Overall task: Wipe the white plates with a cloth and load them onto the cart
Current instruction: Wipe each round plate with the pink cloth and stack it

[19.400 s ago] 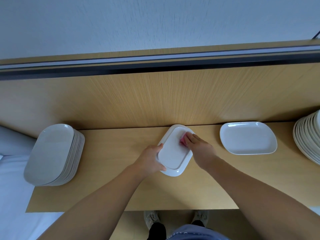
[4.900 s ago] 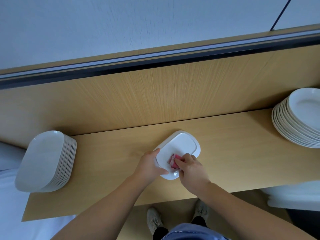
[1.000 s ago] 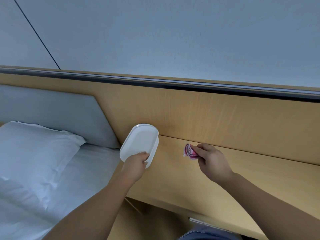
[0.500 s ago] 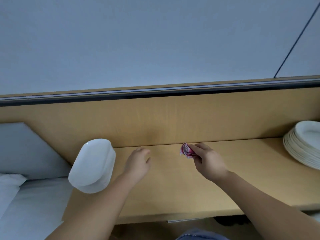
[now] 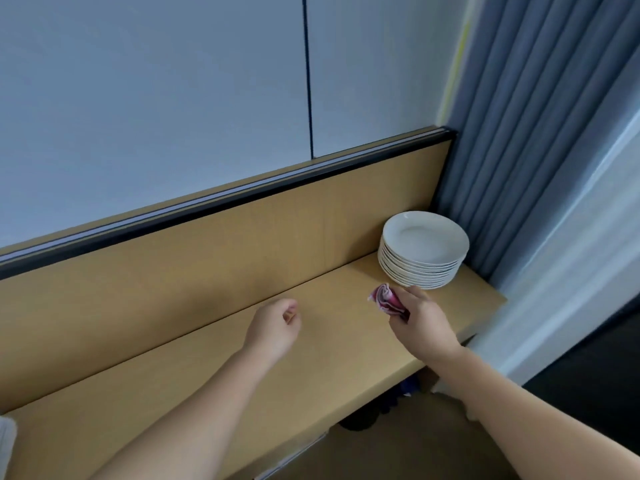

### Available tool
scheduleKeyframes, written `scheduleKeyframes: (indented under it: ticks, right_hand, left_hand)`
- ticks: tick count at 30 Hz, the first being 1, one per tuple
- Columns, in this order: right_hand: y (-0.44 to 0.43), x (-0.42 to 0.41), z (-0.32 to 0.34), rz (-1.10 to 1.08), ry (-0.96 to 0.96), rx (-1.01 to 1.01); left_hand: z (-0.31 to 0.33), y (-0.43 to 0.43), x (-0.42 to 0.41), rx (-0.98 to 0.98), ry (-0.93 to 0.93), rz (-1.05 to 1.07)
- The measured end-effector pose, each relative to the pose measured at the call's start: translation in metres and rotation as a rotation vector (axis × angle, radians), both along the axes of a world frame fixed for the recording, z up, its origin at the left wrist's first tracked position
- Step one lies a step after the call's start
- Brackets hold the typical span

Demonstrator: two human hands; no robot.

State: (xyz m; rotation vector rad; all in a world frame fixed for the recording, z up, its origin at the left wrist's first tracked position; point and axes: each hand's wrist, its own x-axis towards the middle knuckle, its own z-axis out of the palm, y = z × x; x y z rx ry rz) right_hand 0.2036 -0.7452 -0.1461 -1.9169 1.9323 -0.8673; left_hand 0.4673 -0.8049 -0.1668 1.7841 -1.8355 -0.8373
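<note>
A stack of several round white plates (image 5: 424,247) stands at the far right end of the wooden shelf (image 5: 214,368), against the back panel. My right hand (image 5: 420,320) hovers just in front of the stack, shut on a bunched pink cloth (image 5: 386,299). My left hand (image 5: 275,327) hangs over the middle of the shelf, fingers loosely curled, holding nothing. At the left edge only a sliver of the stacked rectangular white plates (image 5: 6,445) shows.
A wooden back panel (image 5: 207,258) with a dark rail runs behind the shelf. Grey-blue curtains (image 5: 540,133) hang at the right, close to the round plates. Floor and dark objects lie under the shelf's front edge.
The view has swung right, from the rectangular stack to the round one. My left hand is off the rectangular plate and empty. My right hand with the cloth is now near the round stack.
</note>
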Motion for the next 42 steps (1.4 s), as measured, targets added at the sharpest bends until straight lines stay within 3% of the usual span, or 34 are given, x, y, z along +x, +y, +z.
scheduleKeyframes:
  ticks: [6, 17, 23, 31, 37, 42]
  right_hand:
    - [-0.002, -0.068, -0.002, -0.104, -0.064, 0.03]
    - [-0.05, -0.128, -0.009, -0.263, 0.001, 0.04]
    - [-0.093, -0.174, -0.013, -0.301, -0.034, 0.145]
    - [-0.167, -0.236, -0.022, -0.21, -0.098, 0.255]
    - [-0.2, -0.25, -0.012, -0.184, -0.043, 0.524]
    - [-0.208, -0.252, -0.016, -0.16, -0.037, 0.519]
  left_hand:
    - [-0.004, -0.019, -0.071, 0.032, 0.019, -0.05]
    - [-0.008, -0.091, -0.14, 0.027, 0.022, -0.187]
    - [-0.007, -0.13, -0.192, 0.014, -0.025, -0.22]
    - [-0.021, -0.175, -0.264, 0.033, -0.17, -0.072]
    - [-0.028, -0.185, -0.278, 0.102, -0.22, 0.041]
    - [-0.026, -0.185, -0.282, 0.125, -0.193, 0.09]
